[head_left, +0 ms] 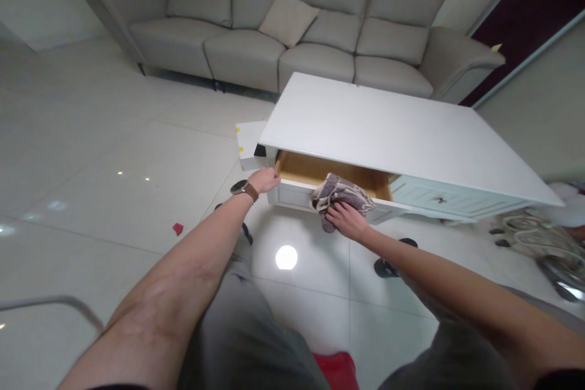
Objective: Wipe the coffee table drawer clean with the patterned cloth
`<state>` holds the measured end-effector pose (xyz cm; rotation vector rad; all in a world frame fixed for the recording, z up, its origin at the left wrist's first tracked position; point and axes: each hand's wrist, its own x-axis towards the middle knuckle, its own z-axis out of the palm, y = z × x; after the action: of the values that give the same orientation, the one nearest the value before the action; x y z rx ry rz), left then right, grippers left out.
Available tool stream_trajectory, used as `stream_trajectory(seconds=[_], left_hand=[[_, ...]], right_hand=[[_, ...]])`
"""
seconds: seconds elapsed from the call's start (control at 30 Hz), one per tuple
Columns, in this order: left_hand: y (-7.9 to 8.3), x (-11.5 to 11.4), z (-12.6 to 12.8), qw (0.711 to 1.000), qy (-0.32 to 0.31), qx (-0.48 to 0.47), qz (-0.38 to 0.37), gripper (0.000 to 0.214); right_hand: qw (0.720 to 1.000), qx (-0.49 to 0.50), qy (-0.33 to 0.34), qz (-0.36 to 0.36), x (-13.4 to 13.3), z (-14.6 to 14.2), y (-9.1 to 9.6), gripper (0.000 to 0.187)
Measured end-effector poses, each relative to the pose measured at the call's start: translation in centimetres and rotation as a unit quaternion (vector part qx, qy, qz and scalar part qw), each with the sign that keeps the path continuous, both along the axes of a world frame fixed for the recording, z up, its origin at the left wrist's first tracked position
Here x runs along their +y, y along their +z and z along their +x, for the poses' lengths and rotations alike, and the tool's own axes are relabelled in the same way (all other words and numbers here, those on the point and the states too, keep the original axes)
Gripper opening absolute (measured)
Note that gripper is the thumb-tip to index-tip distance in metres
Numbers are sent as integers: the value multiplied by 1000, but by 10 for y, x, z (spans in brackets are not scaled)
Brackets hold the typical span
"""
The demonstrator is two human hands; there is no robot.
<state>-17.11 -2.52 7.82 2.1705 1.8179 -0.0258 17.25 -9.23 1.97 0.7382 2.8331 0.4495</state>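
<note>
A white coffee table (388,128) stands in front of me with its left drawer (297,192) pulled out, showing a wooden inside. My left hand (265,180), with a watch on the wrist, grips the drawer's left front corner. My right hand (345,219) is closed on a grey patterned cloth (338,192) that hangs over the drawer's front edge, partly inside the drawer. A second drawer with a small knob (441,200) on the right is closed.
A grey sofa (274,24) with a cushion (287,17) runs behind the table. A white box (249,143) sits at the table's left end. Black slippers (388,265) lie on the glossy tiles, a red scrap (178,229) to the left, and clutter (543,237) at the right.
</note>
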Motion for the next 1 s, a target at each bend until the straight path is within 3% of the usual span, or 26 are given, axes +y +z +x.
stream_trajectory(seconds=[0.1,0.2,0.3,0.37,0.53,0.67,0.8,0.93,1.0], left_hand=[[-2,1,-2,1000,-9,-11,-1,42],[-7,4,-5,1000,-19,-20,-3,43],[-11,7,-6,999,-34,-20,-8,42],[-12,8,-6,999,-38,-18,-9,43],[-10,7,-3,999,-26,-19,-20,59],[-8,6,-2,997,-5,-76,-14,60],[-6,5,-2,994,18,-107,-23,57],[-3,3,-2,991,25,-130,-25,55],[-3,3,-2,991,26,-128,-29,55]], right_hand=[[998,-3,-59,14,-16,72,10,32],[996,-5,-88,20,-26,131,8,38],[995,3,-100,16,-27,161,1,46],[994,11,-111,7,-26,160,-4,49],[985,66,-157,-23,-21,95,-13,55],[977,115,-170,-57,-16,14,-14,58],[975,151,-136,-88,-5,-76,-12,58],[971,182,-107,-117,5,-162,-10,49],[968,187,-116,-124,9,-192,-9,41]])
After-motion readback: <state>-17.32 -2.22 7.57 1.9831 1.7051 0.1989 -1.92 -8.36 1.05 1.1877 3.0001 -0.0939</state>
